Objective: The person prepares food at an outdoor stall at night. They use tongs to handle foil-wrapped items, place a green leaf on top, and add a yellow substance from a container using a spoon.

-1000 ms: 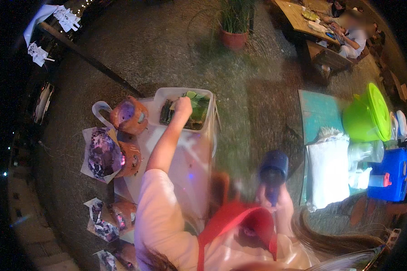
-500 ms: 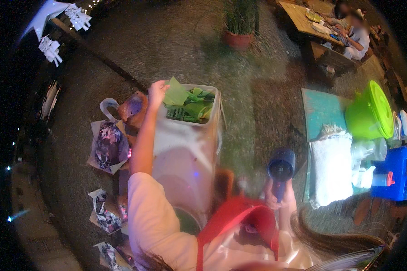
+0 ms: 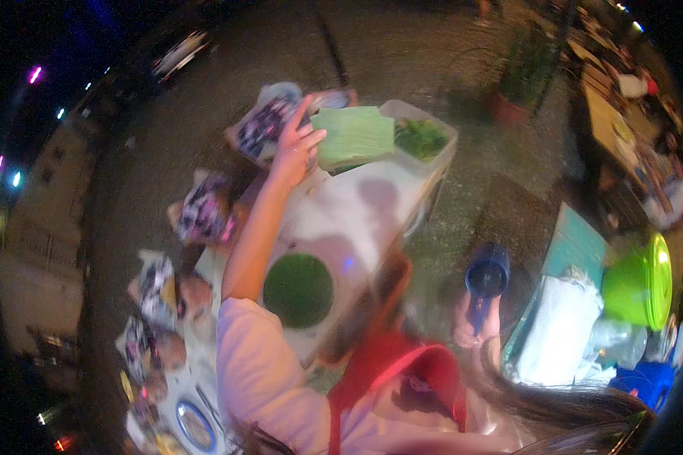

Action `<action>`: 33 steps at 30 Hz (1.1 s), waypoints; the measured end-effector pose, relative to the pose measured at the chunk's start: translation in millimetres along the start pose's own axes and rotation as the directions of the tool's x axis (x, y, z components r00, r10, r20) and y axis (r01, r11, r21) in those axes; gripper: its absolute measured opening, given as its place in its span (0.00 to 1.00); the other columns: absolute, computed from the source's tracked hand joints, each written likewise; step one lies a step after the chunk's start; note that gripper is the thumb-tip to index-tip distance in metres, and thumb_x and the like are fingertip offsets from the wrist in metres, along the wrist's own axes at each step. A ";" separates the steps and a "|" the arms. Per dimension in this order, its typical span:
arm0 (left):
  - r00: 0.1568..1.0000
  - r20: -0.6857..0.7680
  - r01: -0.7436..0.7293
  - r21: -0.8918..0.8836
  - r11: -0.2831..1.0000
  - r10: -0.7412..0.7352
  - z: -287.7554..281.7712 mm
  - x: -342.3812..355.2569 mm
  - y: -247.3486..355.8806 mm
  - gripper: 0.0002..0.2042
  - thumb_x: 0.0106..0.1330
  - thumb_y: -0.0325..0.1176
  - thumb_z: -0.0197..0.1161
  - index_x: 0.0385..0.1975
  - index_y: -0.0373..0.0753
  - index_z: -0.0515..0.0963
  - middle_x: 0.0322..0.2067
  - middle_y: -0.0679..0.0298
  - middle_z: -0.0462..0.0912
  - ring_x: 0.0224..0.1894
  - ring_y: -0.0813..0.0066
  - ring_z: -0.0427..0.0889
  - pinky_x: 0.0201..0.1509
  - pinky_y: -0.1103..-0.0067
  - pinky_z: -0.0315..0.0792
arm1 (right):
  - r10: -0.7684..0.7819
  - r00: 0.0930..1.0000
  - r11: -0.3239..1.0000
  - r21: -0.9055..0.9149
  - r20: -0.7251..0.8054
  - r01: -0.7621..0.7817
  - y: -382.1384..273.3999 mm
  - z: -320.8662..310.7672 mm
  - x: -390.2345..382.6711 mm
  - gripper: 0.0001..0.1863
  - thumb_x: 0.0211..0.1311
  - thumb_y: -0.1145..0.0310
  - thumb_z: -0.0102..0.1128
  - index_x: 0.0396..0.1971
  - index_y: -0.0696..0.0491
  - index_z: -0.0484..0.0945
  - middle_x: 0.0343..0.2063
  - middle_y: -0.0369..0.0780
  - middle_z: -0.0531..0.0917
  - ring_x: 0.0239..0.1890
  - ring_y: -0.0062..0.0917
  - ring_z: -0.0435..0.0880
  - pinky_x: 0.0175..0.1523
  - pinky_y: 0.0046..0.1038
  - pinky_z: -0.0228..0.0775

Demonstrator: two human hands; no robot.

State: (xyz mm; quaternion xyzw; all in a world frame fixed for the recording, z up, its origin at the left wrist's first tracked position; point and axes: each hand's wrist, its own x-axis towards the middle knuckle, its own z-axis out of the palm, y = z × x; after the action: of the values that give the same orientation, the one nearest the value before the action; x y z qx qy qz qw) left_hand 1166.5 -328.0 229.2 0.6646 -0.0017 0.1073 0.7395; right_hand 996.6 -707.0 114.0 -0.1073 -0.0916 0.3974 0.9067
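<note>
A flat, light green piece of leaf [image 3: 354, 135] is pinched at its left edge by my left hand [image 3: 296, 152]. It hangs over the left part of a clear plastic tub [image 3: 449, 154], where more green leaf pieces [image 3: 423, 139] lie. The tub sits at the far end of the white table [image 3: 349, 216]. Nearer to me on that table is a round dark green patch [image 3: 298, 290]. To the right, off the table, my right hand [image 3: 474, 322] is closed on the handle of a dark blue scoop [image 3: 487, 274], its cup facing up.
Several paper-wrapped bundles [image 3: 205, 208] line the table's left side. At right, a teal board [image 3: 573, 239] bears a white cloth [image 3: 558, 326] and a lime green bucket [image 3: 634, 280]; a blue box [image 3: 645, 383] is close by. A potted plant [image 3: 508, 110] and seated people are farther off.
My left hand has lifted the leaf piece from the tub's left side, and its flat face shows now. The view has turned left. My right hand still grips the scoop.
</note>
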 end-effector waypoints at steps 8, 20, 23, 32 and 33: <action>0.973 -0.221 0.062 -0.049 0.997 -0.071 -68.6 -273.7 63.9 0.15 0.63 0.29 0.50 0.49 0.39 0.71 0.42 0.68 0.76 0.43 0.82 0.73 0.46 0.86 0.67 | 0.506 0.814 0.853 -0.024 0.287 -0.522 104.6 48.3 -16.1 0.33 0.51 0.33 0.44 0.40 0.49 0.67 0.10 0.39 0.65 0.05 0.22 0.59 0.09 0.23 0.50; 0.818 -0.573 0.267 0.304 0.915 -0.049 -162.4 -686.1 177.1 0.42 0.41 0.18 0.67 0.60 0.46 0.55 0.55 0.65 0.63 0.46 0.76 0.72 0.46 0.80 0.71 | 0.639 0.354 0.282 0.219 0.683 -0.934 384.7 179.9 -19.5 0.29 0.56 0.40 0.45 0.37 0.56 0.63 0.13 0.37 0.67 0.06 0.18 0.62 0.09 0.19 0.54; 0.683 -0.727 0.522 0.556 0.647 0.073 -189.3 -777.8 194.6 0.35 0.42 0.22 0.69 0.54 0.42 0.62 0.52 0.64 0.66 0.44 0.74 0.74 0.41 0.77 0.74 | 0.582 0.254 0.250 0.127 0.772 -0.960 479.0 208.0 -25.1 0.28 0.59 0.43 0.44 0.36 0.57 0.63 0.13 0.36 0.66 0.05 0.17 0.62 0.08 0.19 0.53; 0.626 -0.664 0.695 0.713 0.094 0.409 -317.1 -952.6 261.1 0.09 0.44 0.36 0.68 0.21 0.38 0.80 0.38 0.63 0.74 0.39 0.64 0.74 0.40 0.74 0.69 | 0.691 0.210 0.166 0.130 0.691 -0.977 659.5 247.5 -52.7 0.31 0.58 0.37 0.36 0.36 0.56 0.64 0.11 0.35 0.64 0.04 0.16 0.59 0.06 0.18 0.48; 0.619 -0.661 0.687 0.718 0.117 0.424 -339.7 -956.1 266.5 0.09 0.44 0.36 0.68 0.21 0.38 0.80 0.39 0.63 0.74 0.41 0.64 0.73 0.42 0.74 0.68 | 0.717 0.224 0.178 0.137 0.660 -0.974 667.2 247.7 -51.3 0.32 0.58 0.37 0.36 0.36 0.56 0.64 0.11 0.35 0.64 0.04 0.16 0.58 0.06 0.18 0.48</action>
State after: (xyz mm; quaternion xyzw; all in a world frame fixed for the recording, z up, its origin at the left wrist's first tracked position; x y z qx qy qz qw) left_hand 141.9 -118.5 312.5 0.8490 0.4532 0.2697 0.0320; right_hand 432.4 -273.8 169.2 0.2123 -0.1054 0.8651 0.4421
